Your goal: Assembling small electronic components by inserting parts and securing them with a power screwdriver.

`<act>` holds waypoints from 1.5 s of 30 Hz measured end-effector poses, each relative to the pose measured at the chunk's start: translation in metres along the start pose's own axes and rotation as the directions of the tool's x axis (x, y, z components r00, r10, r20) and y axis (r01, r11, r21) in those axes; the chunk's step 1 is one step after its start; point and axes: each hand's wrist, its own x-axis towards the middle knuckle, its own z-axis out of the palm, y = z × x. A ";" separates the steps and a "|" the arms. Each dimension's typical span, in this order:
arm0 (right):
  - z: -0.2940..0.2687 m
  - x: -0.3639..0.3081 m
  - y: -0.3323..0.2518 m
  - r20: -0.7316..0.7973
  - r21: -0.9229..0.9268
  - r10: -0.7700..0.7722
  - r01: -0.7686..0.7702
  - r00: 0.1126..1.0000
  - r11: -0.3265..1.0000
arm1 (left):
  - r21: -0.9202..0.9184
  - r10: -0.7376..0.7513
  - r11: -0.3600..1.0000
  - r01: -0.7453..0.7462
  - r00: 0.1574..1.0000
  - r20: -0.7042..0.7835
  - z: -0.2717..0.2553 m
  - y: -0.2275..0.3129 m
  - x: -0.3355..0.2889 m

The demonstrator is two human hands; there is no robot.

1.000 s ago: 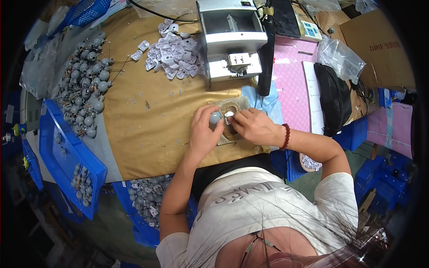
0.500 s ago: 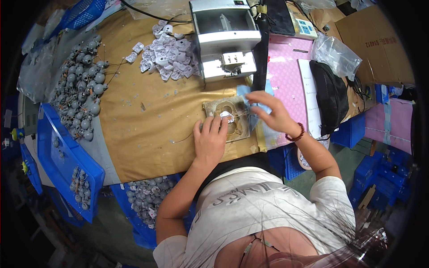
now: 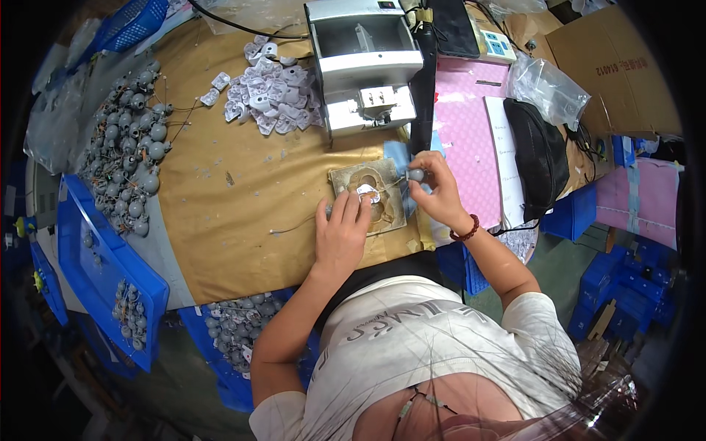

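A square fixture block (image 3: 393, 204) with rounded hollows lies on the brown-covered table. A small white plastic part (image 3: 368, 193) sits in it, with thin wires running toward the right. My left hand (image 3: 343, 231) bends over the block's left edge, fingertips at the white part. Something grey and rounded shows between its thumb and forefinger, mostly hidden, and a thin wire (image 3: 290, 229) trails out leftward from that hand. Just past the block's right edge, my right hand (image 3: 439, 192) pinches a grey ball-shaped part (image 3: 416, 175) between thumb and fingers.
A silver machine (image 3: 368, 66) stands behind the block, beside a black post (image 3: 422, 88). White plastic parts (image 3: 268, 95) are heaped left of it. Grey wired balls (image 3: 125, 147) pile at far left, above a blue bin (image 3: 110, 272). A black pouch (image 3: 540, 162) lies right.
My right hand has drawn slightly down and turned, so the grey ball in its fingers now shows clearly. The left hand stays at the block. The whole view has shifted slightly.
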 end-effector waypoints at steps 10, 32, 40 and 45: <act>0.002 0.025 -0.030 0.418 0.672 0.357 -0.549 0.835 0.497 | -0.008 0.006 1.000 -0.006 1.000 -0.004 0.000 -0.002 0.000; 0.028 0.018 -0.004 0.264 -0.196 -0.237 0.293 0.935 0.936 | -0.084 0.016 0.996 -0.019 0.999 -0.038 0.003 -0.008 0.004; 0.033 0.021 -0.005 0.277 -0.275 -0.155 0.232 0.948 0.933 | -0.086 0.014 0.996 -0.018 0.999 -0.048 0.001 -0.008 0.005; 0.031 0.025 -0.023 0.260 -0.349 -0.073 0.165 0.963 0.922 | -0.147 -0.085 0.986 0.072 0.992 -0.089 0.002 -0.005 0.013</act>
